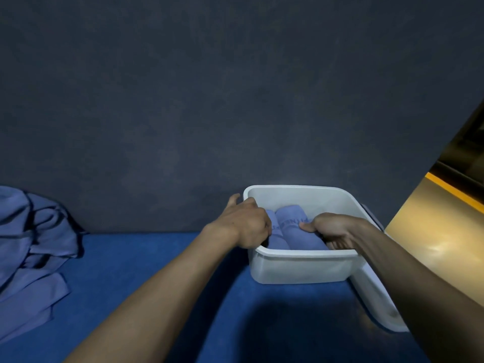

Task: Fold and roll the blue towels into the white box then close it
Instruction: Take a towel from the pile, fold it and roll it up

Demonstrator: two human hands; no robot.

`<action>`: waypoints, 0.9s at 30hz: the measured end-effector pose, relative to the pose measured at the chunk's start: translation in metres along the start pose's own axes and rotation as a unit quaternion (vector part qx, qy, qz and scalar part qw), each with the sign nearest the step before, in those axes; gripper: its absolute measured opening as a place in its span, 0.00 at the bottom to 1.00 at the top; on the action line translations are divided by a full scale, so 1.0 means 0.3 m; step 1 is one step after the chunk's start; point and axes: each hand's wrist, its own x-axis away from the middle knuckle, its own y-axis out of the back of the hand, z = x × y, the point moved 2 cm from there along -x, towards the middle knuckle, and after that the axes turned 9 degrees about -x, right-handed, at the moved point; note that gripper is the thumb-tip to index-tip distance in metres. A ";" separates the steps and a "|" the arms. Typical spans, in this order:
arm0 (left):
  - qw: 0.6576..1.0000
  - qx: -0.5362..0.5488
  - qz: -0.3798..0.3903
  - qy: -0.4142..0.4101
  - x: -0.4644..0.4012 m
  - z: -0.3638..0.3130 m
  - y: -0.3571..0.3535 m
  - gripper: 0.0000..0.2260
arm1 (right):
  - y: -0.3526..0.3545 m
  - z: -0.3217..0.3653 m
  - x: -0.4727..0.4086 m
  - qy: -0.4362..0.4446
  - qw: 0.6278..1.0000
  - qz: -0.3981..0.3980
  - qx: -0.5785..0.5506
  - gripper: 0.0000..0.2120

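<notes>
Where fingers (337, 242) vanish behind rolled towel (296, 226), white box (301, 268), print illegible

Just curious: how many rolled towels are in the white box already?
2: one rolled towel under the left hand, one beside it, gripped by the right hand. Others may be hidden.

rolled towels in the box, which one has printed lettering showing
The right-hand rolled towel, under the right hand, shows dark lettering across its top. The left roll, by the left hand, shows little.
</notes>
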 end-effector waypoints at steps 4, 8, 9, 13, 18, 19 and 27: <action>1.000 0.005 0.000 0.005 0.000 -0.003 -0.004 0.18 | 0.005 -0.011 0.001 -0.005 0.999 0.038 0.016 0.13; 1.000 -0.003 0.002 0.009 -0.001 -0.004 -0.005 0.17 | -0.007 0.000 -0.009 0.008 0.997 0.031 0.077 0.16; 1.000 -0.003 0.002 0.009 -0.002 -0.004 -0.004 0.17 | -0.010 0.004 -0.013 0.012 0.996 0.027 0.084 0.16; 1.000 -0.009 0.005 0.010 -0.005 -0.008 -0.005 0.17 | -0.015 -0.001 -0.036 0.020 0.991 0.005 0.135 0.20; 1.000 -0.015 0.004 0.010 -0.005 -0.013 0.000 0.17 | -0.017 0.036 0.002 0.080 0.922 -0.052 0.376 0.26; 1.000 -0.016 0.004 0.010 -0.004 -0.013 0.001 0.17 | -0.009 0.040 0.000 0.110 0.916 -0.069 0.380 0.26; 1.000 -0.018 0.004 0.008 0.002 -0.020 0.004 0.16 | -0.023 0.039 0.019 0.208 0.918 -0.052 0.333 0.30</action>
